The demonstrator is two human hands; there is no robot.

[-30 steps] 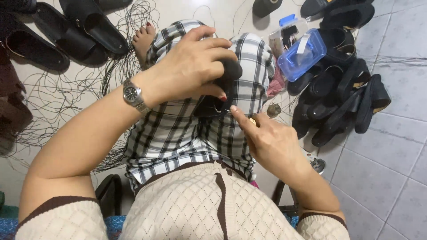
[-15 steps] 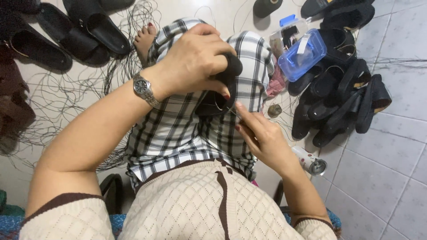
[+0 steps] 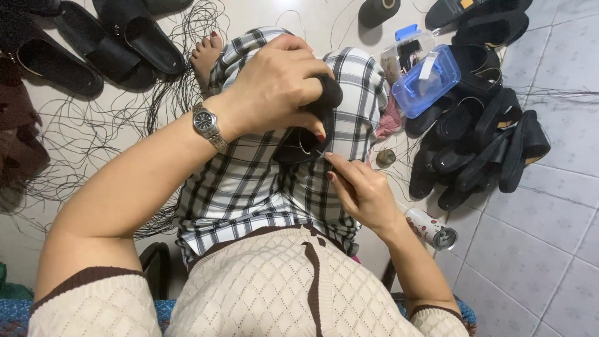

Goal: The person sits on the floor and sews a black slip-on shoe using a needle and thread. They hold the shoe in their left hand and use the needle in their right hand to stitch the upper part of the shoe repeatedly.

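Note:
My left hand [image 3: 274, 87], a metal watch [image 3: 206, 125] on its wrist, grips a black slipper [image 3: 312, 125] held over my lap, which is covered by checked trousers [image 3: 249, 187]. My right hand [image 3: 362, 187] pinches a thin needle [image 3: 317, 151] at the slipper's lower edge, fingertips touching it. A curved wire-like loop shows inside the slipper opening. Most of the slipper is hidden under my left hand.
Black slippers lie at the upper left [image 3: 112, 43] and piled at the right [image 3: 480, 150]. Loose black thread [image 3: 93, 125] spreads over the tiled floor. A clear box with a blue lid [image 3: 424, 75], a black thread spool [image 3: 379, 9] and a can [image 3: 430, 228] are nearby.
My right hand has moved up from my lap to the slipper's edge and now pinches the needle there. My left hand keeps its grip, shifted slightly.

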